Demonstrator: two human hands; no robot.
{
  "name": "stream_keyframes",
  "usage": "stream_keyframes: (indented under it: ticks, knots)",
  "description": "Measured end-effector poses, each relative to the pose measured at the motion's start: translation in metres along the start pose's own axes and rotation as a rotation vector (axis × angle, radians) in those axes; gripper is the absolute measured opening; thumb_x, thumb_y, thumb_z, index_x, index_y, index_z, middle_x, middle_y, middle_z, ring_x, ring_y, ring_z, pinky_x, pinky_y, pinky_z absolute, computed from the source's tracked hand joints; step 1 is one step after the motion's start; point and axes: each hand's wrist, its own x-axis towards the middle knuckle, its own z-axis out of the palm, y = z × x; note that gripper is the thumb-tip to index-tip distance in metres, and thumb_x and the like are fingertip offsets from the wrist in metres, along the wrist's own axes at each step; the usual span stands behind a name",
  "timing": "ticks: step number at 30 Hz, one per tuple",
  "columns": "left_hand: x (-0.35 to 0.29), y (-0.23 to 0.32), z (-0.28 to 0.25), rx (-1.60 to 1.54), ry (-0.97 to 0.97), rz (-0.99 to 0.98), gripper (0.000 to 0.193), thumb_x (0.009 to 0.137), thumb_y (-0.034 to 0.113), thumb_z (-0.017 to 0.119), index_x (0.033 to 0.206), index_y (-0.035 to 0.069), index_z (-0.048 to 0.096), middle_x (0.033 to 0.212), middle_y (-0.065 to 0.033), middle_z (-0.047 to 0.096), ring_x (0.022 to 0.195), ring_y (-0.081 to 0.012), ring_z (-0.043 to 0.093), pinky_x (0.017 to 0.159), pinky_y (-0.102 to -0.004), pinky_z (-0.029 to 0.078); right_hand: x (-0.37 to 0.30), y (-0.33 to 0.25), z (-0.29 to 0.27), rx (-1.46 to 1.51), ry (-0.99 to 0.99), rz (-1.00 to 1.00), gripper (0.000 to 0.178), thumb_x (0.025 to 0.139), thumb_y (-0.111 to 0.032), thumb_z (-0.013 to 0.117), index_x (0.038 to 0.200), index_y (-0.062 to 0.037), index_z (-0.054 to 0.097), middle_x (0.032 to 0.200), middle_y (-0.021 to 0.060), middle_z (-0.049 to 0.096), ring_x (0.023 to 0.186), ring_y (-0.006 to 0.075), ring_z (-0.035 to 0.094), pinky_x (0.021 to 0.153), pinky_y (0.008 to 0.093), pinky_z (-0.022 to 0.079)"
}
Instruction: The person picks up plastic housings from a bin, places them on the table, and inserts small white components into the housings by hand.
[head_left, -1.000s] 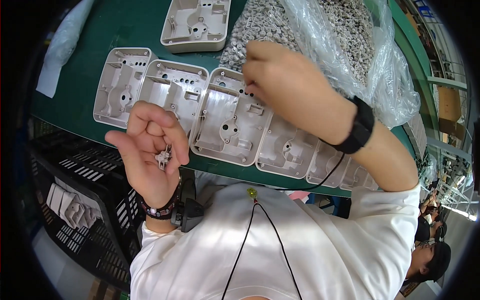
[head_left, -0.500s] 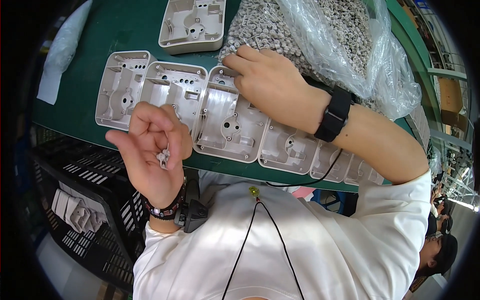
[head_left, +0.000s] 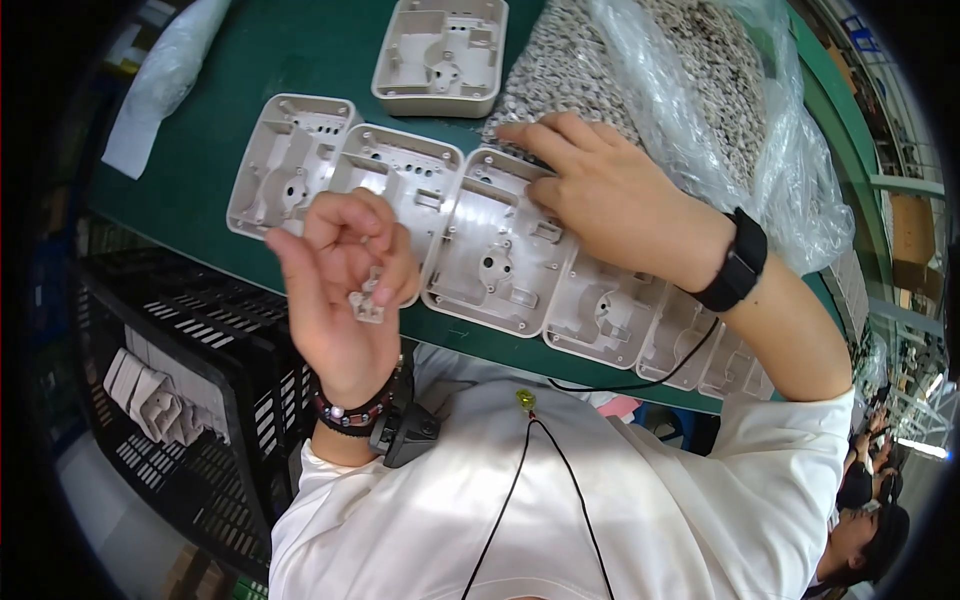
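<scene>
My left hand is turned palm up with its fingers curled around a few small light-grey plastic parts. It hovers in front of the second light-grey plastic housing in a row along the near edge of the table. My right hand reaches palm down over the far right part of a larger plastic housing. Its forefinger stretches to the edge of a heap of small plastic parts, apart from the thumb. I see nothing between them.
Another housing stands farther back on the green table. Clear plastic bagging lies over the heap, with rolled plastic wrap at the far left. A black crate holding grey pieces stands lower left. People sit at the far right.
The whole view has shifted, so the table and housings appear farther right. My left hand still cradles the small parts, and my right hand stays beside the heap's edge.
</scene>
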Motion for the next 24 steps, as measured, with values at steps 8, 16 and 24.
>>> stream_keyframes:
  ticks: [8, 16, 24]
  knots:
    - [0.005, -0.001, 0.02, 0.027, 0.284, -0.092, 0.053, 0.096, 0.052, 0.022, 0.096, 0.005, 0.045, 0.094, -0.0046, 0.048, 0.065, -0.0098, 0.043, 0.054, -0.022, 0.033, 0.036, -0.075, -0.017, 0.317, 0.334, -0.021, 0.023, 0.065, -0.006, 0.065, 0.088, -0.0033, 0.059, 0.102, 0.009, 0.053, 0.089, 0.0272, 0.05, 0.073, 0.0359, 0.043]
    - [0.007, 0.007, 0.03, -0.176, 0.419, 0.033, 0.051, 0.097, 0.049, 0.023, 0.105, 0.004, 0.045, 0.094, -0.003, 0.05, 0.073, -0.0107, 0.046, 0.064, -0.0228, 0.038, 0.053, -0.077, -0.011, 0.573, 0.451, -0.071, 0.029, 0.066, -0.003, 0.069, 0.09, -0.0029, 0.055, 0.09, 0.0074, 0.054, 0.082, 0.0235, 0.054, 0.067, 0.0317, 0.045]
    - [-0.013, 0.002, -0.001, 0.45, 0.026, -0.005, 0.041, 0.099, 0.041, 0.028, 0.11, 0.004, 0.04, 0.091, -0.002, 0.048, 0.067, -0.0072, 0.043, 0.058, -0.02, 0.034, 0.053, -0.07, -0.019, 0.964, 0.343, 0.197, 0.013, 0.081, 0.0, 0.061, 0.09, -0.0008, 0.053, 0.085, 0.0076, 0.054, 0.073, 0.0147, 0.057, 0.059, 0.0262, 0.048]
